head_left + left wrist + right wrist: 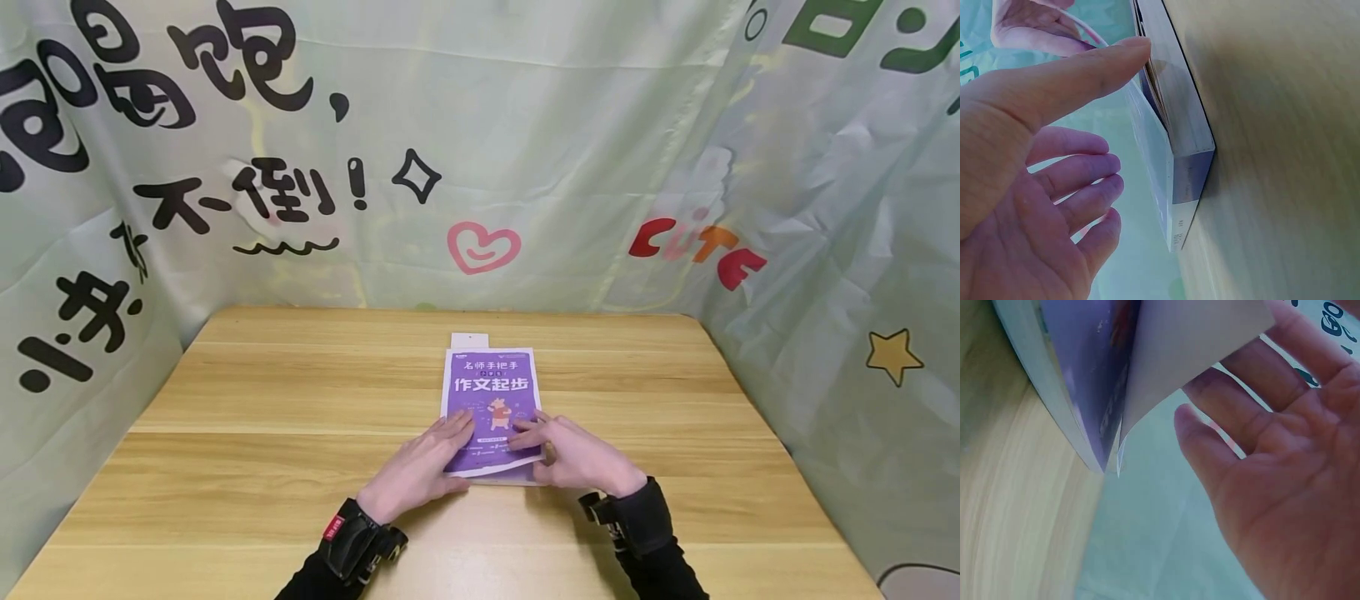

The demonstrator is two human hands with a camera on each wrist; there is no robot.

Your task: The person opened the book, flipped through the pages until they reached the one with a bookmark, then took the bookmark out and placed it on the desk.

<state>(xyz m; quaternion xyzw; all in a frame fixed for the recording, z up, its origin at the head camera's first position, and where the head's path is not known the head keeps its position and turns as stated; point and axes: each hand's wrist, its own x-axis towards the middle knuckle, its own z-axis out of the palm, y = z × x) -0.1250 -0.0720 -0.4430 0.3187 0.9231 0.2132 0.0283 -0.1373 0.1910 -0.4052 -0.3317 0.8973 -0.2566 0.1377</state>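
A thick purple book (pixel 491 392) with white Chinese lettering and a small orange animal on its front lies on the table. The left hand (pixel 423 462) rests along its left side, fingers straight over the cover, with the thumb (pixel 1094 75) at the near page edge. At the lower right corner, the right hand (pixel 577 450) pinches the front cover, fingers above and thumb below. The lifted cover (pixel 1194 344) curves away, showing a pale underside, and a second purple surface (pixel 1094 369) lies beneath it. A white flap (pixel 469 341) sticks out past the book's far edge.
The wooden table (pixel 300 375) extends on all sides of the book. Behind and beside it hangs a pale green printed cloth (pixel 570 125) with lettering, a pink heart and a star. Both wrists wear black straps (pixel 645 517).
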